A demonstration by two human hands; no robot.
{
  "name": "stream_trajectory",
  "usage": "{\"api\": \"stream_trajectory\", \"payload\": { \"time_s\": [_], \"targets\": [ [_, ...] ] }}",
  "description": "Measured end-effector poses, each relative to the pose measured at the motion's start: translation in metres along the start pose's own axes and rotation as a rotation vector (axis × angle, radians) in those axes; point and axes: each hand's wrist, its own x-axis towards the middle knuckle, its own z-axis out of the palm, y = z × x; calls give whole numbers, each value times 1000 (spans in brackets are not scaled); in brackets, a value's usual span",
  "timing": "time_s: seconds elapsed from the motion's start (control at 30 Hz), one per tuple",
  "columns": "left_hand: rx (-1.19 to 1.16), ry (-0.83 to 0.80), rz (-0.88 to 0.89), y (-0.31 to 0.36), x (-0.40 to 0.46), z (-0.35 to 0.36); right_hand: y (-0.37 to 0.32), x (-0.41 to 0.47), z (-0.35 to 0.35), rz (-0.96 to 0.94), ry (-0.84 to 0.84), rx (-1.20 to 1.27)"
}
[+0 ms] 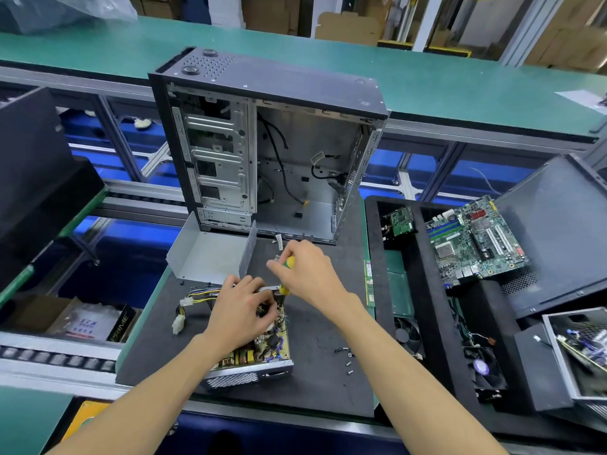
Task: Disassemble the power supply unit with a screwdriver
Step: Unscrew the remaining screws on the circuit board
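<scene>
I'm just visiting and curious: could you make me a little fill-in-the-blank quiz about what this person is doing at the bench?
1. The right hand grips a screwdriver whose handle is yellow and ____.
2. The left hand rests on the opened power supply unit, whose removed metal cover lies in front of the empty computer ____.
3. Loose screws lie on the dark mat to the ____ of the unit.

Missing words: green; case; right

Bare dark mat (pixel 315 382) right of the power supply unit (pixel 253 353), interrupted by loose screws (pixel 346 359); behind, the removed metal cover (pixel 210 254) and open computer case (pixel 262 152) block passage; cable connectors (pixel 180 313) lie left
</scene>
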Motion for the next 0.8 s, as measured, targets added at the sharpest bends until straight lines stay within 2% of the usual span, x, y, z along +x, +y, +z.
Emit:
{"api": "stream_trajectory", "payload": {
  "time_s": [0.13, 0.3, 0.53, 0.8],
  "targets": [
    [7, 1, 8, 1, 0, -1, 7, -3, -1, -24, 95, 83],
    [7, -3, 13, 0, 0, -1, 11, -9, 1, 16, -2, 322],
    [13, -12, -3, 1, -1, -2, 23, -13, 21, 168, -20, 569],
    [-21, -23, -2, 1, -1, -2, 36, -29, 30, 243, 145, 765]
  ]
}}
